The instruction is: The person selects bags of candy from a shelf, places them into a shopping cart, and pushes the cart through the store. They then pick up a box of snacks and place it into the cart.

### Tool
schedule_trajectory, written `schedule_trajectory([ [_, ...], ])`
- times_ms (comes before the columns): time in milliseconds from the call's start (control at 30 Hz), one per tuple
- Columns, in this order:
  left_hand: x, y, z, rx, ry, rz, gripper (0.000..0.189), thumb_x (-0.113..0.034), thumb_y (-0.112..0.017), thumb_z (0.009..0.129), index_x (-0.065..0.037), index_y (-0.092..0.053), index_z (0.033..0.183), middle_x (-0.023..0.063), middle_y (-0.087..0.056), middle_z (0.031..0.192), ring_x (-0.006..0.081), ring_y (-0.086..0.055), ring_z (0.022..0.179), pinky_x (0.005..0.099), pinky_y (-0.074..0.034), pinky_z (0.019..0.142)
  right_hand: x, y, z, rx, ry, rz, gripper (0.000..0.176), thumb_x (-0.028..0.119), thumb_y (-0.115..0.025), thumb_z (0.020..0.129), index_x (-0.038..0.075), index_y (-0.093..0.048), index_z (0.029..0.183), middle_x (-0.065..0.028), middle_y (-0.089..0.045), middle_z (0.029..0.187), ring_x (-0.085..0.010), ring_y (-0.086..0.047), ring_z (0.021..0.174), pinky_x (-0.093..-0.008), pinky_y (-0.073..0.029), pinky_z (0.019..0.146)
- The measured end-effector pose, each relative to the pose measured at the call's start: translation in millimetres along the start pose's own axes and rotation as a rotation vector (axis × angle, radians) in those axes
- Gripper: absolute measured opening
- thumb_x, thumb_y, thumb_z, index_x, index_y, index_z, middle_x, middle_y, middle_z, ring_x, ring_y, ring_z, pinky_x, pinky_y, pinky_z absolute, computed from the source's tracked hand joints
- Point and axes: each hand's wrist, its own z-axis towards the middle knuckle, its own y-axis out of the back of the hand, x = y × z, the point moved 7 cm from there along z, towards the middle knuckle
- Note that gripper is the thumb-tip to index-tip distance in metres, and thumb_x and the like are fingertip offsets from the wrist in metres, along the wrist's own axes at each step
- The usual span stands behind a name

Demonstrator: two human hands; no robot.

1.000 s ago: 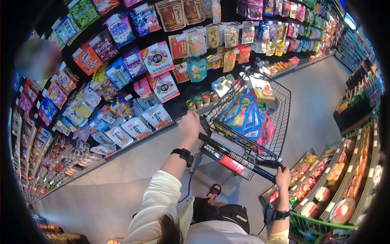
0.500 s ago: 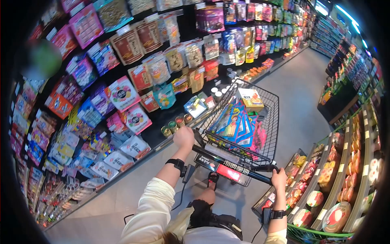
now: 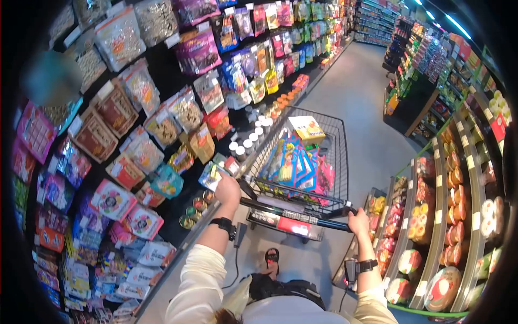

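My left hand point(image 3: 227, 190) is closed at the left end of the shopping cart's black handle point(image 3: 288, 211). At the handle's right end, my right hand point(image 3: 358, 221) is wrapped round the bar. The wire cart point(image 3: 345, 156) stands in front of me. Inside it lie a white and yellow box point(image 3: 307, 129), several blue packets point(image 3: 294, 164) and pink packaging point(image 3: 325, 174). Both wrists wear black bands with cables.
Hanging snack bags point(image 3: 113, 116) line the wall at left, with jars point(image 3: 197, 206) along its low ledge. Sloped shelves of packaged food point(image 3: 453, 227) stand close at right. Farther up the aisle point(image 3: 361, 81) is a dark display stand point(image 3: 413, 100).
The view has turned right and the cart has moved forward along the aisle. The left shelves have shifted down and left in view. Both hands remain closed on the handle.
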Motion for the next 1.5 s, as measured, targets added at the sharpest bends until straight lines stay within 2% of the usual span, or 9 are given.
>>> schedule_trajectory([
  [167,-65.3,-60.1,37.7,0.013,-0.171,0.140,0.015,-0.014,-0.041,0.088,-0.003,-0.048,0.095,0.0165,-0.065,0.069,0.0341,-0.065,0.065,0.0444,-0.051,0.059,-4.4,8.6,66.0,-0.027,-0.028,0.038,0.036,0.028,-0.058,0.080,-0.002,-0.056,0.100,-0.0248,-0.063,0.094,-0.0401,-0.059,0.095,-0.0453,-0.046,0.083],
  [333,-125.9,-84.2,68.8,-0.131,-0.244,0.184,0.005,-0.006,-0.049,0.082,-0.003,-0.053,0.080,0.0131,-0.062,0.067,0.0289,-0.064,0.062,0.0389,-0.052,0.056,3.3,15.1,125.0,-0.055,-0.085,0.081,0.038,0.032,-0.060,0.080,-0.001,-0.058,0.098,-0.0235,-0.063,0.095,-0.0387,-0.059,0.096,-0.0443,-0.046,0.084],
  [433,-158.9,-101.5,81.2,-0.180,-0.230,0.137,0.009,-0.012,-0.052,0.081,-0.004,-0.054,0.082,0.0136,-0.061,0.061,0.0299,-0.064,0.060,0.0404,-0.050,0.055,4.7,24.3,160.5,-0.070,-0.116,0.104,0.040,0.037,-0.060,0.081,0.000,-0.059,0.096,-0.0229,-0.063,0.095,-0.0381,-0.059,0.096,-0.0444,-0.046,0.083],
  [567,-189.0,-145.9,116.5,-0.054,-0.178,0.117,0.018,-0.018,-0.047,0.088,-0.002,-0.047,0.096,0.0162,-0.063,0.063,0.0316,-0.065,0.062,0.0412,-0.051,0.054,14.1,32.0,213.3,-0.088,-0.127,0.075,0.045,0.043,-0.054,0.085,0.000,-0.060,0.097,-0.0229,-0.063,0.095,-0.0381,-0.059,0.096,-0.0452,-0.046,0.082],
  [633,-215.0,-156.5,125.0,-0.065,-0.153,0.115,0.020,-0.018,-0.049,0.085,-0.001,-0.046,0.096,0.0159,-0.063,0.063,0.0310,-0.065,0.061,0.0412,-0.052,0.053,15.0,37.9,240.7,-0.088,-0.133,0.065,0.048,0.045,-0.049,0.086,0.000,-0.060,0.098,-0.0239,-0.063,0.096,-0.0391,-0.059,0.095,-0.0460,-0.046,0.082],
  [933,-300.4,-213.9,184.7,-0.075,-0.084,0.173,0.025,-0.018,-0.050,0.082,0.001,-0.046,0.099,0.0168,-0.064,0.069,0.0325,-0.065,0.066,0.0427,-0.052,0.059,38.6,52.6,366.8,-0.014,-0.135,0.075,0.040,0.038,-0.046,0.089,-0.001,-0.057,0.097,-0.0255,-0.062,0.095,-0.0407,-0.059,0.093,-0.0484,-0.047,0.080],
  [967,-314.4,-216.4,189.9,-0.132,-0.149,0.273,0.029,-0.017,-0.051,0.082,0.005,-0.052,0.101,0.0128,-0.064,0.065,0.0267,-0.065,0.059,0.0365,-0.051,0.053,45.1,57.6,377.5,-0.015,-0.144,0.073,0.039,0.036,-0.046,0.089,-0.001,-0.056,0.097,-0.0256,-0.062,0.094,-0.0404,-0.059,0.093,-0.0482,-0.047,0.080],
  [1133,-362.5,-249.2,224.1,-0.154,-0.058,0.172,0.027,-0.017,-0.051,0.080,0.002,-0.050,0.099,0.0183,-0.063,0.066,0.0336,-0.064,0.063,0.0425,-0.052,0.058,59.7,64.7,452.2,0.013,-0.115,0.038,0.037,0.034,-0.046,0.090,-0.002,-0.055,0.098,-0.0257,-0.062,0.094,-0.0397,-0.060,0.091,-0.0472,-0.048,0.079],
  [1500,-509.8,-337.5,305.6,-0.160,-0.080,0.109,0.033,-0.020,-0.056,0.081,0.003,-0.049,0.103,0.0170,-0.063,0.070,0.0317,-0.064,0.065,0.0401,-0.051,0.058,84.3,94.5,641.4,-0.116,-0.017,0.079,0.033,0.030,-0.051,0.087,-0.003,-0.056,0.092,-0.0269,-0.062,0.085,-0.0429,-0.060,0.082,-0.0506,-0.048,0.071],
])
